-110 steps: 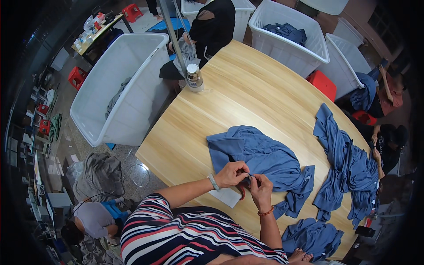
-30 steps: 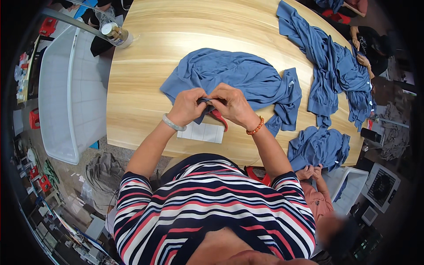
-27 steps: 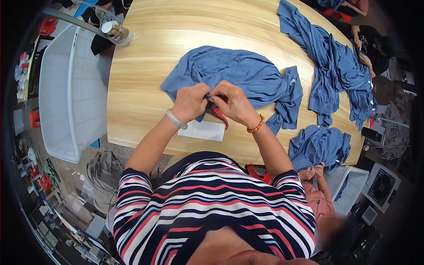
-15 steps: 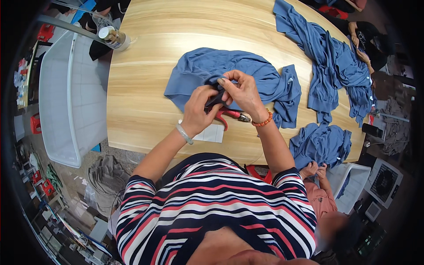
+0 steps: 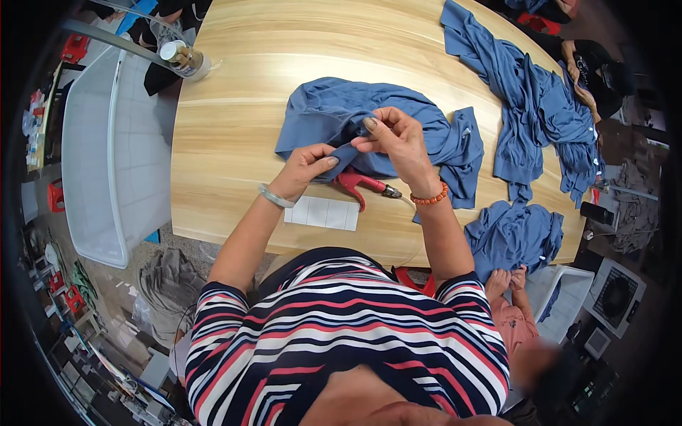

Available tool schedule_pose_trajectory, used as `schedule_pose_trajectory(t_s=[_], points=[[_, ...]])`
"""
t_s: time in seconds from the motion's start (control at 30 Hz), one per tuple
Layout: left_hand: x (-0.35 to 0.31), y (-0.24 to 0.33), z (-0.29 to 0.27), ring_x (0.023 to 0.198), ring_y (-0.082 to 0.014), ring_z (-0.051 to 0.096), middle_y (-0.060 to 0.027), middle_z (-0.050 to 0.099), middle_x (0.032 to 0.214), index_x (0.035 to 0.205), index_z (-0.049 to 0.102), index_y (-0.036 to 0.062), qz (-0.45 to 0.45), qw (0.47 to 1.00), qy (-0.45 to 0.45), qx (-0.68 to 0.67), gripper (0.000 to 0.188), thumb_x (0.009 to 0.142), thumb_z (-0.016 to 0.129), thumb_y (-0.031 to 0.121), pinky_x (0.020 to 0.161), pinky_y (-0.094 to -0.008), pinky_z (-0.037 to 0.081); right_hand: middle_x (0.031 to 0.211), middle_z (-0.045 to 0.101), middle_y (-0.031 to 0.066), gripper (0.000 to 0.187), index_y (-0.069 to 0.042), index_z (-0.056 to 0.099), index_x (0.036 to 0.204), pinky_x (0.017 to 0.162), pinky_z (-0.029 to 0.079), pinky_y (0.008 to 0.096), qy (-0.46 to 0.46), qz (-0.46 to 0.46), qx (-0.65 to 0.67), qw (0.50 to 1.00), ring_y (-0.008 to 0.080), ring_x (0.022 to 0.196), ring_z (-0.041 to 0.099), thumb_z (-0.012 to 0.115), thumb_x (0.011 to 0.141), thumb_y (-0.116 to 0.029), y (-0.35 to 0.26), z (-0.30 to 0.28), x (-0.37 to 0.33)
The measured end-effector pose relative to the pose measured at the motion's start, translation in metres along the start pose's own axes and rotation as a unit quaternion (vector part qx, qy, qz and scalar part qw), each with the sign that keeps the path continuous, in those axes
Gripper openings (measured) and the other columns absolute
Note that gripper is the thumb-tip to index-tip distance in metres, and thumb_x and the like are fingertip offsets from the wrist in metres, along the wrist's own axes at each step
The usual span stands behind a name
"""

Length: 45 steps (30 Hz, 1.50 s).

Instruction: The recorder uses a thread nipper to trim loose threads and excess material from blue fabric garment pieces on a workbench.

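A blue knit garment point(image 5: 334, 96) lies bunched on the wooden table in front of me. My left hand point(image 5: 304, 172) pinches its near edge between thumb and fingers, lifting a fold slightly. At the same fold, my right hand point(image 5: 403, 148) has its thumb and index finger closed together on the cloth; whether a thread is caught there too is too small to see. Just below the garment rests a red-handled tool point(image 5: 359, 186) with a metal end, partly covered by the cloth. Beside it a white ruled paper point(image 5: 321, 213) lies flat.
More blue garments point(image 5: 522, 135) are heaped along the right side, with another pile point(image 5: 515, 234) by a co-worker's hands point(image 5: 506, 279). A clear jar point(image 5: 183, 59) stands at the table's far left corner. A white tub point(image 5: 89, 163) is left of the table, another point(image 5: 568, 295) at right.
My hands have moved apart, the left one drawing down and left, the right shifting slightly right. The fold between them is spread out, and the white paper shows more fully.
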<state>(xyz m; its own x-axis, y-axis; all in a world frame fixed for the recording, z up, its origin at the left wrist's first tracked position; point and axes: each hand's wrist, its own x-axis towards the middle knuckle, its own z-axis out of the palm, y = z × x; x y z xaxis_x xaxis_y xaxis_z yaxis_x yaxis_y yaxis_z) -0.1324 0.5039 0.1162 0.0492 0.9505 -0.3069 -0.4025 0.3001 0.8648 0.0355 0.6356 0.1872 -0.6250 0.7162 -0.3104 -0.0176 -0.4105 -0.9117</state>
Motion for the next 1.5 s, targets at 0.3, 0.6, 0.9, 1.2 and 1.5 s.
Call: schedule_pose_trajectory(t_s=[0.3, 0.6, 0.9, 1.2, 1.5], points=[[-0.019, 0.026, 0.012, 0.076, -0.0045, 0.054, 0.001, 0.063, 0.087, 0.096, 0.065, 0.0001, 0.01, 1.0, 0.0, 0.022, 0.011, 0.087, 0.065, 0.005, 0.071, -0.0195, 0.044, 0.087, 0.063, 0.0052, 0.012, 0.004, 0.06, 0.092, 0.069, 0.054, 0.0197, 0.01, -0.05, -0.076, 0.996, 0.0098, 0.078, 0.064, 0.063, 0.09, -0.007, 0.02, -0.003, -0.002], [-0.017, 0.031, 0.03, 0.072, -0.0016, 0.05, 0.004, 0.061, 0.081, 0.094, 0.065, 0.0013, 0.071, 0.992, 0.093, 0.054, 0.008, 0.09, 0.063, 0.008, 0.065, -0.0164, 0.041, 0.083, 0.057, 0.0007, 0.009, 0.003, 0.063, 0.088, 0.064, 0.043, 0.0192, -0.076, -0.1, -0.231, 0.965, 0.0042, 0.073, 0.051, 0.066, 0.087, -0.006, 0.009, 0.008, -0.02], [-0.014, 0.02, 0.034, 0.066, -0.0022, 0.043, 0.0055, 0.055, 0.072, 0.085, 0.062, 0.0001, 0.11, 0.976, 0.125, 0.137, 0.007, 0.088, 0.061, 0.006, 0.057, -0.0189, 0.036, 0.083, 0.06, 0.0077, 0.012, 0.001, 0.062, 0.092, 0.064, 0.05, 0.0259, -0.1, -0.212, -0.293, 0.927, 0.014, 0.072, 0.061, 0.068, 0.081, -0.001, 0.013, 0.007, -0.023], [-0.015, 0.036, 0.045, 0.08, -0.0161, 0.057, -0.0121, 0.055, 0.111, 0.101, 0.058, 0.0005, 0.282, 0.885, 0.214, 0.301, 0.028, 0.075, 0.063, -0.008, 0.071, -0.0253, 0.049, 0.08, 0.056, 0.0144, 0.018, 0.0, 0.059, 0.092, 0.062, 0.048, 0.0375, -0.103, -0.305, -0.38, 0.867, 0.0326, 0.073, 0.058, 0.067, 0.076, -0.001, 0.013, 0.011, -0.026], [-0.016, 0.028, 0.024, 0.087, -0.0092, 0.057, -0.0042, 0.058, 0.096, 0.098, 0.057, -0.0007, 0.198, 0.968, 0.079, 0.131, 0.012, 0.087, 0.058, -0.004, 0.08, -0.0222, 0.046, 0.077, 0.061, 0.0143, 0.015, -0.001, 0.066, 0.093, 0.059, 0.048, 0.034, -0.059, -0.222, -0.304, 0.924, 0.0275, 0.067, 0.061, 0.067, 0.08, -0.008, 0.023, 0.015, -0.03]])
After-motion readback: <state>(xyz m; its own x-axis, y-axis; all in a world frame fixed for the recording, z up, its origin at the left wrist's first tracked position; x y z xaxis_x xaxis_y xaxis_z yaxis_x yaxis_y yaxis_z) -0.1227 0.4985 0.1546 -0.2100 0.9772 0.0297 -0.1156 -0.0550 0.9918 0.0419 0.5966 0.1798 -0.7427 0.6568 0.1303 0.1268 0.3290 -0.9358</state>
